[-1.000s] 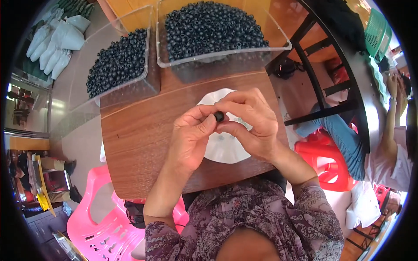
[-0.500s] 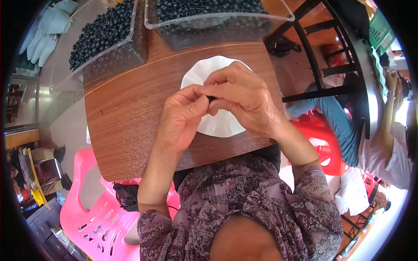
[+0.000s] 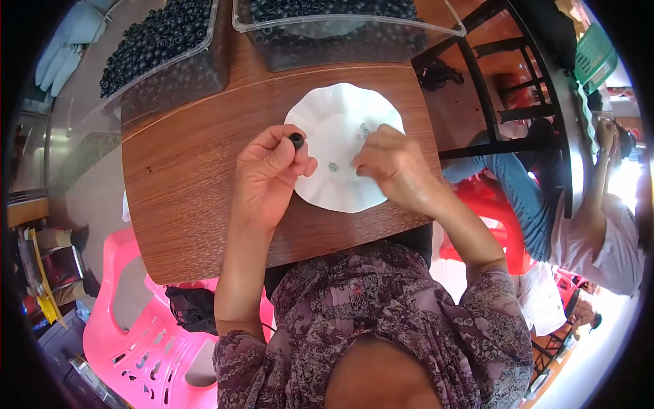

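Note:
My left hand (image 3: 264,170) pinches a small black ring-shaped part (image 3: 296,140) between thumb and forefinger, its hole facing up, beside the left rim of a white scalloped plate (image 3: 344,194). Over the right side of that plate is my right hand (image 3: 395,163), its fingers pressed together and pointing down. Whatever lies between those fingertips, if anything, is hidden. A little cluster of tiny greyish pieces (image 3: 333,166) lies on the plate, and more tiny pieces (image 3: 364,129) lie by my right fingers.
Two clear plastic bins full of black ring-shaped parts, a left bin (image 3: 163,54) and a right bin (image 3: 340,31), stand at the table's far edge. The wooden table (image 3: 197,198) has a pink chair (image 3: 136,327) at its left. Another person (image 3: 586,232) sits at the right.
My hands have moved apart: the left went left with the black part, the right moved right and down to the plate. The plate's tiny pieces now show.

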{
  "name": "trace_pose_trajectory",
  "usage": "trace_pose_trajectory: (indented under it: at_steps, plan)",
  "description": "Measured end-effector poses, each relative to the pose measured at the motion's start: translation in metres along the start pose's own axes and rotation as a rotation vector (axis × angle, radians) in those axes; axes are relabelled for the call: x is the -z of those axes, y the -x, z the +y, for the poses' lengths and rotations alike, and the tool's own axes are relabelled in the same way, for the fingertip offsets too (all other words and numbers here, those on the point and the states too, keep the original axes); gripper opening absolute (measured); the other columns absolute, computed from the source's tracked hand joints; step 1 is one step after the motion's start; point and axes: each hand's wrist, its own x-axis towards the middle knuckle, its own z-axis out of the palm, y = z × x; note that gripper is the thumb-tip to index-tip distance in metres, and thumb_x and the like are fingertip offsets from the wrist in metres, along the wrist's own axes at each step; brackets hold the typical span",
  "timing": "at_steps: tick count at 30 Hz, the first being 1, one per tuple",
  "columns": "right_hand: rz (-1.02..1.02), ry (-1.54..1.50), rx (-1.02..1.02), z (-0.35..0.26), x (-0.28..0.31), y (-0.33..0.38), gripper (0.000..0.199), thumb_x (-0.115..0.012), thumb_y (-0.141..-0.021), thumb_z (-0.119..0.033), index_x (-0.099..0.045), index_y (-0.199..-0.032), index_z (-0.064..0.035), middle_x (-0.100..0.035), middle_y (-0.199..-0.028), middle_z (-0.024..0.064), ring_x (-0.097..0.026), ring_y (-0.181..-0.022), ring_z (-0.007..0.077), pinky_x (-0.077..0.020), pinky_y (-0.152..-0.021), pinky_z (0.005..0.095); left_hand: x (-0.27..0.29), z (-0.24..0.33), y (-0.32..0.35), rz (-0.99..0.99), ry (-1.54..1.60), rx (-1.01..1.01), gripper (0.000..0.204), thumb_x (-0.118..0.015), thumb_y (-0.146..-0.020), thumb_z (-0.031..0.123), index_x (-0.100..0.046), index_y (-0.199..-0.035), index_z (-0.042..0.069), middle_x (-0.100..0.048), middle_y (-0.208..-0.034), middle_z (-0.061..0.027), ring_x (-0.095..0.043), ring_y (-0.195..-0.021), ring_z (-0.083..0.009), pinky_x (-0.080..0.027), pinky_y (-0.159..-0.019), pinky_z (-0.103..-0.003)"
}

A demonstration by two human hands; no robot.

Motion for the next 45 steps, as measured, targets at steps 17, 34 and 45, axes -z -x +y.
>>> trace_pose_trajectory:
  at_steps: [17, 34, 45]
  plan:
    - [0.148, 0.129, 0.008, 0.008, -0.012, 0.0, 0.026, -0.069, -0.058, 0.005, -0.067, -0.083, -0.004, -0.057, -0.07, 0.007, -0.053, -0.067, 0.0227, -0.0433, -0.058, 0.0317, 0.015, -0.002, -0.003, -0.004, -0.045, -0.047, 0.018, -0.062, -0.082, 0.009, -0.058, -0.095, -0.003, -0.058, -0.079, -0.0072, -0.05, -0.066, -0.0136, -0.04, -0.066, -0.029]
    - [0.238, 0.13, -0.064, 0.014, -0.002, -0.003, 0.021, -0.068, -0.061, 0.007, -0.064, -0.079, -0.0028, -0.057, -0.071, 0.0076, -0.054, -0.069, 0.0238, -0.0443, -0.061, 0.0313, 0.017, -0.002, -0.002, 0.034, -0.108, -0.093, 0.021, -0.065, -0.08, 0.009, -0.059, -0.095, -0.004, -0.059, -0.082, -0.0075, -0.051, -0.067, -0.0149, -0.04, -0.064, -0.027]
    - [0.198, 0.179, 0.043, 0.004, -0.025, -0.018, 0.021, -0.073, -0.058, -0.005, -0.063, -0.076, -0.0044, -0.053, -0.067, 0.0057, -0.051, -0.066, 0.0234, -0.0417, -0.058, 0.0335, 0.016, -0.002, -0.001, 0.014, -0.114, -0.092, 0.02, -0.065, -0.081, 0.009, -0.059, -0.095, -0.004, -0.059, -0.084, -0.007, -0.052, -0.069, -0.0147, -0.041, -0.064, -0.026]
